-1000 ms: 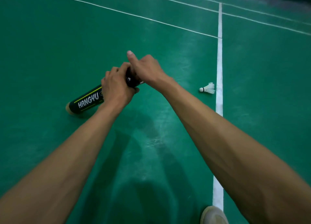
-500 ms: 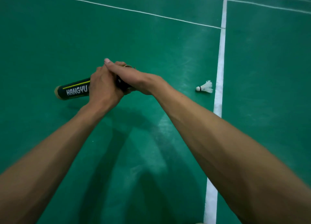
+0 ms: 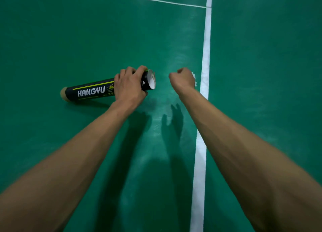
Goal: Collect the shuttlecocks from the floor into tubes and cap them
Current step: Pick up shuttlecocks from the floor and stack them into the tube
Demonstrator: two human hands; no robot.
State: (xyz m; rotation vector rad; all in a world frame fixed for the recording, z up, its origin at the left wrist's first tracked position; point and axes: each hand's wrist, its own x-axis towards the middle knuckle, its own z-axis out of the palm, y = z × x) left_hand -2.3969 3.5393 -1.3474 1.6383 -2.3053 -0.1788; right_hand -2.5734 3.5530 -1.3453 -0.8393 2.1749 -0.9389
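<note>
Black tube (image 3: 90,90) is being gripped near its open mouth by the left hand (image 3: 129,85). Beside it, the right hand (image 3: 183,78) is curling over the shuttlecock (image 3: 194,75), which is peeking out just beyond its knuckles; whether the hand is actually holding it cannot be told. Squeezing too hard risks crushing it.

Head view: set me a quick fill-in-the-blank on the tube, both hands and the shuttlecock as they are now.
1. The black cylindrical tube bears the white word ____.
2. The left hand holds it near its ____ end, the one facing the right hand.
3. The right hand covers most of the white feather shuttlecock, just left of the ____ court line.
Missing: HANGYU; open; white.
</note>
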